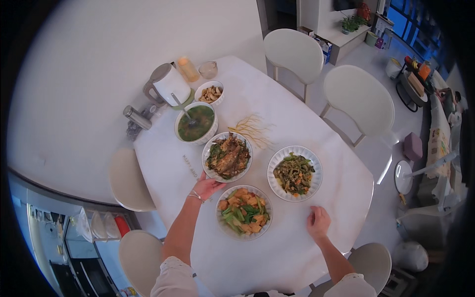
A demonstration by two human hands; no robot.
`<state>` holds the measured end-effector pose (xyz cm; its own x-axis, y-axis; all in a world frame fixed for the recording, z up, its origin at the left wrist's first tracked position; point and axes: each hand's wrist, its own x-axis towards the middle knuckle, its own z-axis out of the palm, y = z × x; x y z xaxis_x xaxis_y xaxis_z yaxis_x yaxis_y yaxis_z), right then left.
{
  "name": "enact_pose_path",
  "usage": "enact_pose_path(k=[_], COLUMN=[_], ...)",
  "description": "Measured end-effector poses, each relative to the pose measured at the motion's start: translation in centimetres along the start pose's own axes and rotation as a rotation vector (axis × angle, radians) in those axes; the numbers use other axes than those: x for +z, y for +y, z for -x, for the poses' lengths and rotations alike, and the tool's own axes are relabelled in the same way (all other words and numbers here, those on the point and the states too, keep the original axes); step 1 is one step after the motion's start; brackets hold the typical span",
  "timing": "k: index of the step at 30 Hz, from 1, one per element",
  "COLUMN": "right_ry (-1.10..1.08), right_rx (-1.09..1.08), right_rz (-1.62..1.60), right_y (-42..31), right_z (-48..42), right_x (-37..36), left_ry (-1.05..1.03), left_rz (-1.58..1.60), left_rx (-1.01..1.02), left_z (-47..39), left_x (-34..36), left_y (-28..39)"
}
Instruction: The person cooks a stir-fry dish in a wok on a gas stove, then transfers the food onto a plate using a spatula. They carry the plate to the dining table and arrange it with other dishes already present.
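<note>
My left hand (208, 188) is at the near rim of a white fluted plate of browned fish with greens (228, 157). The thumb lies against the plate's side and the other fingers reach along its lower edge, partly hidden. Just below stands a plate of tofu-like chunks with green stems (243, 212). To the right is a wider fluted plate of chopped vegetables (294, 174). My right hand (319, 222) is beside that plate, fingers curled, with nothing seen in it. Past the fish, a bowl of green soup (196, 123) has a metal ladle (182, 105) leaning in it.
A small bowl of brown pieces (210, 94), an electric kettle (169, 83), an orange-topped container (188, 69), a glass pitcher (208, 69) and a steel flask (137, 117) line the table's far left. Pale chairs (358, 98) surround the white table (315, 122). A person (449, 98) is at the far right.
</note>
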<state>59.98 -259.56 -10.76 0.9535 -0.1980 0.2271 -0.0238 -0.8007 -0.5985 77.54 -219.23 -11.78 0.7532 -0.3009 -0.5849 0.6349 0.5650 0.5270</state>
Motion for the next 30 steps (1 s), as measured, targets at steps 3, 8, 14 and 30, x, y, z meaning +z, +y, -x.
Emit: enact_pose_path(k=[3,8,14,30], right_ry=[-0.014,-0.03,-0.028,-0.029], right_rx=[0.006,0.019,-0.029,-0.036], right_rz=[-0.002,0.014,0.065,0.043], right_y=[0.3,0.2,0.9,0.6], right_z=[0.0,0.0,0.1,0.3], right_x=[0.0,0.2,0.8,1.2], left_ry=[0.071,0.058,0.033,-0.003], left_rz=[-0.029,-0.048,-0.033,-0.144], left_rx=[0.039,0.059,0.042,0.004], left_z=[-0.4,-1.9,-6.1,-7.1], left_x=[0.4,3.1,5.4,5.8], left_y=[-0.1,0.0,0.2,1.0])
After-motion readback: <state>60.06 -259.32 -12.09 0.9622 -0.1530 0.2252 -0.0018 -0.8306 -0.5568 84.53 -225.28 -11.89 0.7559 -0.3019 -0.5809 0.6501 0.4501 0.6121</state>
